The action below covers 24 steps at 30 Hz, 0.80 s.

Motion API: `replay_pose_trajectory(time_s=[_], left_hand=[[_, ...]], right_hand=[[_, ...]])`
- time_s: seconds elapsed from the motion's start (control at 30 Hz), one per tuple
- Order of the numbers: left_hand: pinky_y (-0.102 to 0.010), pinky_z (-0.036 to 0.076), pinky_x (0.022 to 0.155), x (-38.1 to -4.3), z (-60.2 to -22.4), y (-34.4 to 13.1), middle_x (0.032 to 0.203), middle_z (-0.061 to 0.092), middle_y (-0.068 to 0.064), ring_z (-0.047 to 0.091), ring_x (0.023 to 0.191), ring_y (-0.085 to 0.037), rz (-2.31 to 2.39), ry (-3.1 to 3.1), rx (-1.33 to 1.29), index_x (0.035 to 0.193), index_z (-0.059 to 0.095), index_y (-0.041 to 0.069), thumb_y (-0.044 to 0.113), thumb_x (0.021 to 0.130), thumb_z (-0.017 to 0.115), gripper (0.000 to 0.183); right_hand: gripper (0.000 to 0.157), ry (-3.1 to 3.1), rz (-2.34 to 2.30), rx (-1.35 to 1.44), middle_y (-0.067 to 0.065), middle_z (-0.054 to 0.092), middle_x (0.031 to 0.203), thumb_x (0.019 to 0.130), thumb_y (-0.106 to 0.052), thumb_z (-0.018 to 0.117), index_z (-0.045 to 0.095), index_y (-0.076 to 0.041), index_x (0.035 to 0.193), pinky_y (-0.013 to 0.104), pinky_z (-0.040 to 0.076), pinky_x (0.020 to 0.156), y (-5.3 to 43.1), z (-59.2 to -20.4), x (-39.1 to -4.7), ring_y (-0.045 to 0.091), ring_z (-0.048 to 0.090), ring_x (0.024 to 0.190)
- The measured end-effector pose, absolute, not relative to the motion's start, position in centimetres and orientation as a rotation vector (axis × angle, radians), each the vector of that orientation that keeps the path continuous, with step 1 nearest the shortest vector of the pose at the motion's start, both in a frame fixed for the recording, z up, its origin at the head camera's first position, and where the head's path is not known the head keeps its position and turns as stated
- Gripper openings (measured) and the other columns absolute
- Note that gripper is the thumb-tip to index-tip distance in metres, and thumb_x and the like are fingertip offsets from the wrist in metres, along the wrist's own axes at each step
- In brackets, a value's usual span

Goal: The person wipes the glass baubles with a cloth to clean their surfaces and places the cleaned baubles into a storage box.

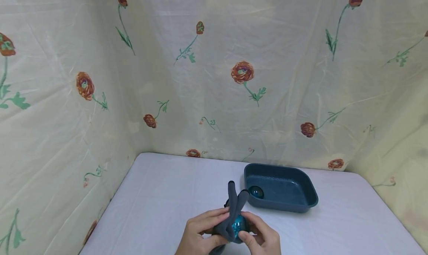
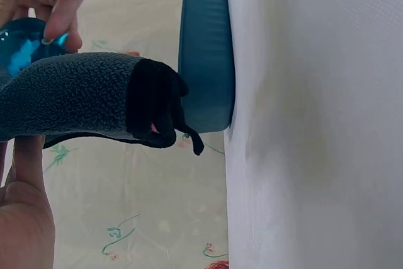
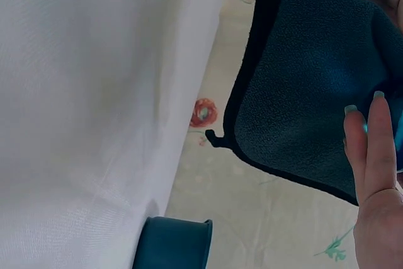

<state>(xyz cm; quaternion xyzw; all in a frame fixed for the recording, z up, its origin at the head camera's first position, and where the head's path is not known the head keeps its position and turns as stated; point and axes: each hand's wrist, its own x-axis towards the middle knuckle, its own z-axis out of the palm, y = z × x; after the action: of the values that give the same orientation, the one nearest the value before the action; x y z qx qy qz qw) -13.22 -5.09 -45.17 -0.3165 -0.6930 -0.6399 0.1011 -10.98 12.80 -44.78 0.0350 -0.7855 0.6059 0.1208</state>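
Note:
A shiny blue ball point(image 1: 240, 225) sits between the two hands near the front of the table. My right hand point(image 1: 264, 231) grips it, thumb on the near side and fingers on the far side. My left hand point(image 1: 202, 229) holds a folded dark grey cloth point(image 2: 75, 92) against the ball's left side. Two corners of the cloth stick up in the head view. Black edging and a small hanging loop point(image 3: 217, 138) show on the cloth in the right wrist view. Part of the ball is hidden behind cloth and fingers.
A dark teal rectangular tub point(image 1: 281, 207) stands on the table beyond the hands, to the right. Inside its front left corner lies a dark shiny ball point(image 1: 256, 192). White cloth point(image 1: 160, 195) covers the table, and flower-patterned curtains point(image 1: 214, 80) enclose its back and sides.

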Motion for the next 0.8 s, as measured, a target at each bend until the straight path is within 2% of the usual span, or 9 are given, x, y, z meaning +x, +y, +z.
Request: replay_pose_trajectory(time_s=[0.53, 0.63, 0.8], left_hand=[[-0.027, 0.057, 0.065, -13.9, -46.4, -4.9, 0.129, 0.059, -0.002, 0.06, 0.11, -0.013, -1.976, -2.138, -0.794, 0.124, 0.059, 0.018, 0.024, 0.083, 0.067, 0.043], [-0.028, 0.057, 0.066, -13.8, -46.3, -4.9, 0.128, 0.058, 0.003, 0.06, 0.111, -0.013, -2.005, -2.173, -0.741, 0.124, 0.059, 0.023, 0.027, 0.082, 0.068, 0.043], [-0.028, 0.057, 0.065, -13.9, -46.5, -4.9, 0.128, 0.059, 0.004, 0.06, 0.11, -0.011, -2.045, -2.182, -0.687, 0.124, 0.059, 0.024, 0.029, 0.081, 0.069, 0.044]], right_hand=[[0.04, -2.227, 1.659, 0.322, 0.003, 0.067, 0.108, 0.077, -0.011, 0.073, 0.061, -0.018, 0.114, 0.022, 0.056, 0.062, 13.0, -45.1, -11.1, 0.008, 0.065, 0.083], [0.042, -2.247, 1.645, 0.376, 0.003, 0.065, 0.11, 0.077, -0.015, 0.073, 0.059, -0.018, 0.117, 0.022, 0.056, 0.065, 13.2, -45.1, -11.1, 0.007, 0.065, 0.087], [0.046, -2.301, 1.601, 0.482, 0.006, 0.06, 0.116, 0.08, -0.019, 0.071, 0.055, -0.013, 0.122, 0.023, 0.056, 0.073, 13.6, -45.0, -11.0, 0.005, 0.062, 0.099]])
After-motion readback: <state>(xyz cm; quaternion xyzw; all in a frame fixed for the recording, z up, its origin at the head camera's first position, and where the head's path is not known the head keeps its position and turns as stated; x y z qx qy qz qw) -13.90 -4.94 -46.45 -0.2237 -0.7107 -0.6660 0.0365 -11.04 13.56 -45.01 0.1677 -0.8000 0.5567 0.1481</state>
